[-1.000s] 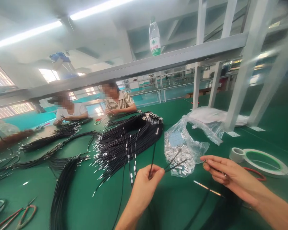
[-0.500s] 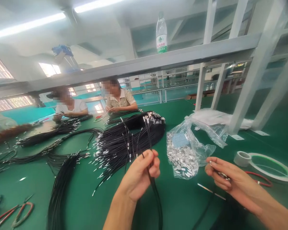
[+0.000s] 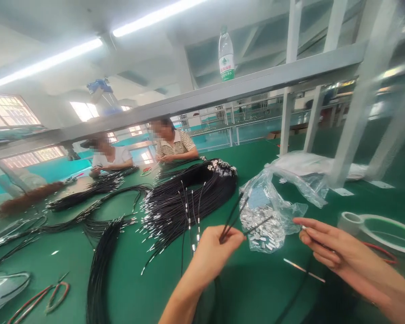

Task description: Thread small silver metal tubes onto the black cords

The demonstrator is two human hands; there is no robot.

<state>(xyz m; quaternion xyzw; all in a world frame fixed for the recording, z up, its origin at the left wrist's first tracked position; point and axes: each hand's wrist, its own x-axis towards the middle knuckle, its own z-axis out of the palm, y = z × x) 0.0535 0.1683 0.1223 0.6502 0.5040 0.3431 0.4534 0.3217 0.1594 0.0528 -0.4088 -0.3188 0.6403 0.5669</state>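
My left hand (image 3: 213,255) is closed around a few thin black cables (image 3: 230,218), whose upper ends fan out toward the bag. Between the thumb and fingertips of my right hand (image 3: 339,256) is a small silvery metal piece (image 3: 303,227); the curled fingers hide whatever else may be in the palm. A clear plastic bag (image 3: 262,227) full of small silver metal pieces lies between and beyond my hands. Just left of my left wrist, several cables with silver tips (image 3: 194,234) stick up. Behind them spreads a large pile of black cables (image 3: 202,193).
More black cable bundles (image 3: 99,270) lie to the left, with red and green wires (image 3: 42,299) near the front. Tape rolls (image 3: 353,222) rest at the right. Metal posts (image 3: 349,121) carry a shelf beam with a water bottle (image 3: 226,56). Two people (image 3: 175,144) sit opposite.
My left hand has turned and shifted right, tilting the cables toward the bag. My right hand's fingertips now pinch the small metal piece further forward. The whole view has shifted slightly.
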